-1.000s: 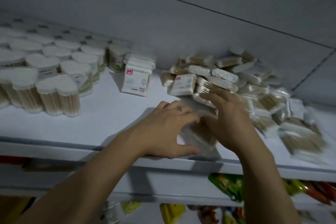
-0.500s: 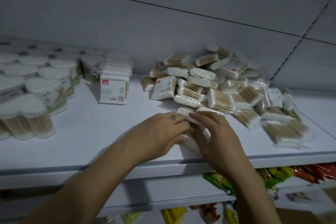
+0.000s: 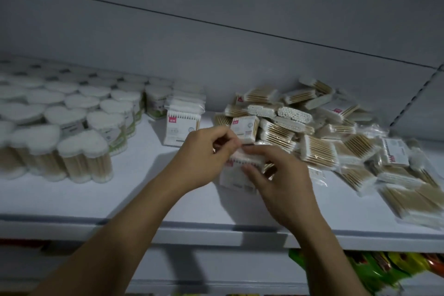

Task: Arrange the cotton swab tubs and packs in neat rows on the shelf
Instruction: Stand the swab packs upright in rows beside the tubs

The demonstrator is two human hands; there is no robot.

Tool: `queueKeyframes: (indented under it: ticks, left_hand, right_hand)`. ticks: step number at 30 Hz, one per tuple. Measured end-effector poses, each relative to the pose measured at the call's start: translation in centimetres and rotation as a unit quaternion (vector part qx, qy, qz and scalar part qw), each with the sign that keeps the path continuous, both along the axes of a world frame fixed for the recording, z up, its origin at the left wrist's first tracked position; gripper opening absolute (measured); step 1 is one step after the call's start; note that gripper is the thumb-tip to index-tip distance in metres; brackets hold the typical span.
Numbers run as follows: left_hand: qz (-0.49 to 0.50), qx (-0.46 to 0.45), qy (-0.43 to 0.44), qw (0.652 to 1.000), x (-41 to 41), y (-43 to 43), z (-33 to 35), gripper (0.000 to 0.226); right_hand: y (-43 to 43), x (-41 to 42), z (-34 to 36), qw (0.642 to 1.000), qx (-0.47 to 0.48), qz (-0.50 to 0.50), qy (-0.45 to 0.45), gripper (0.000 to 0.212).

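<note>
The grey back panel [image 3: 216, 55] fills the upper part of the view, and below it the white shelf [image 3: 149, 190] runs the full width. On the left of the shelf a big block of heart-shaped cotton swab tubs [image 3: 81, 149] stands packed close together in rows, white tips up and wooden sticks showing through the clear sides. On the right, a loose heap of cotton swab packs [image 3: 319, 137] sprawls from the back panel nearly to the front edge, lying flat, tilted and overlapping every which way. Between the tubs and the heap, a short row of upright packs [image 3: 182, 127] stands near the back, its front one showing a red label. The person reaches in with both arms to the middle of the shelf, just at the heap's left edge. The left hand [image 3: 199, 158] has its fingers curled, pinching the top edge of one pack [image 3: 236, 175], which stands roughly upright on the shelf. The right hand [image 3: 283, 182] grips the same pack from the other side, fingers bent over the top and thumb across the front. Below the shelf's front lip, at the lower right, bright green and yellow packets [image 3: 374, 269] show on a lower level.
</note>
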State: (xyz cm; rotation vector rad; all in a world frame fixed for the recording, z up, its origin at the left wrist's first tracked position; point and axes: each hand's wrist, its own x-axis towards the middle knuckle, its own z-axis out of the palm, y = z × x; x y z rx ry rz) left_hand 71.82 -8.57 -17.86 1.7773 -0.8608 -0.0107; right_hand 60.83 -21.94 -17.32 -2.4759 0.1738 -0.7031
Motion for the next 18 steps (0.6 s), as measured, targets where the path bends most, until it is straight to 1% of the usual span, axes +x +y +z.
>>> queueKeyframes:
  ticks: [2, 3, 4, 5, 7, 8, 10, 11, 13, 15, 18]
  left_hand:
    - [0.018, -0.022, 0.047, 0.999, 0.5, 1.3, -0.2, 0.009]
    - [0.034, -0.027, 0.059, 0.997, 0.7, 2.0, -0.3, 0.015]
    - [0.056, -0.031, 0.062, 0.996, 0.9, 2.6, -0.4, 0.021]
    - [0.084, -0.035, 0.056, 0.994, 1.1, 3.2, -0.5, 0.022]
    - [0.142, -0.050, 0.045, 0.988, 1.5, 3.9, -0.9, 0.018]
    - [0.166, -0.065, 0.049, 0.983, 1.6, 4.2, -1.2, 0.020]
    - [0.200, -0.083, 0.052, 0.975, 1.8, 4.7, -2.0, 0.032]
    - [0.215, -0.067, 0.040, 0.974, 1.7, 5.2, -2.5, 0.038]
    - [0.246, -0.001, -0.005, 0.969, 1.4, 5.8, -3.6, 0.044]
    - [0.277, 0.045, -0.041, 0.959, 1.4, 6.1, -4.2, 0.044]
    - [0.292, 0.074, -0.040, 0.953, 1.5, 6.0, -4.2, 0.040]
  right_hand:
    - [0.4, 1.9, 0.1, 0.997, 0.075, 0.003, -0.002, 0.026]
    - [0.6, 2.7, 0.1, 0.995, 0.102, 0.013, 0.003, 0.026]
    - [0.9, 3.5, 0.1, 0.992, 0.119, 0.028, 0.003, 0.027]
    - [1.3, 4.3, 0.2, 0.990, 0.131, 0.044, 0.000, 0.027]
    - [2.1, 5.9, 0.2, 0.989, 0.131, 0.067, -0.004, 0.028]
    - [2.5, 6.6, 0.1, 0.990, 0.123, 0.069, -0.001, 0.029]
    - [2.9, 7.7, -0.2, 0.994, 0.096, 0.053, -0.002, 0.033]
    - [3.2, 8.2, -0.4, 0.996, 0.083, 0.045, -0.003, 0.032]
    - [3.4, 8.8, -0.3, 0.997, 0.072, 0.038, 0.003, 0.028]
    - [3.6, 9.8, 0.0, 0.997, 0.060, 0.042, 0.018, 0.020]
    - [4.1, 11.7, 0.2, 0.998, 0.023, 0.049, 0.023, 0.016]
